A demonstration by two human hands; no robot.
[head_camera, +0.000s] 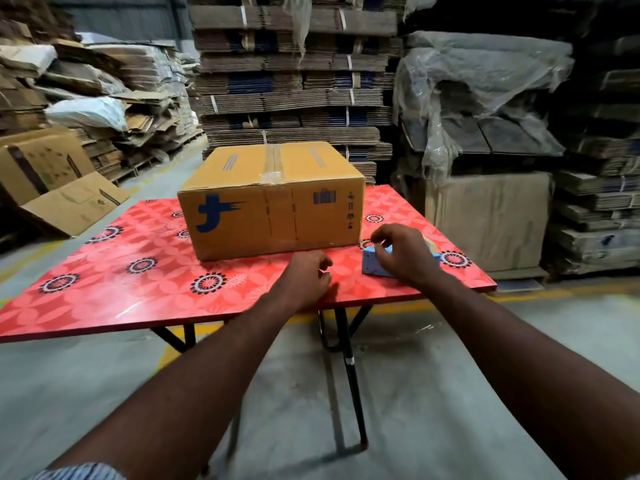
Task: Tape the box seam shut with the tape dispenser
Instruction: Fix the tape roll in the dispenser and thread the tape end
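Just under right hand (403,252), tape dispenser (375,265)

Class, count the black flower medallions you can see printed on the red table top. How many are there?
About 11 on the table top: five along the left and front, two left of the box, four near the right hand. More may hide under the box and hands.

No legible wording or numbers found. The box (273,202) carries on its near side a dark blue logo mark at left, a barcode at right and a column of small handling symbols beside it; none can be read.
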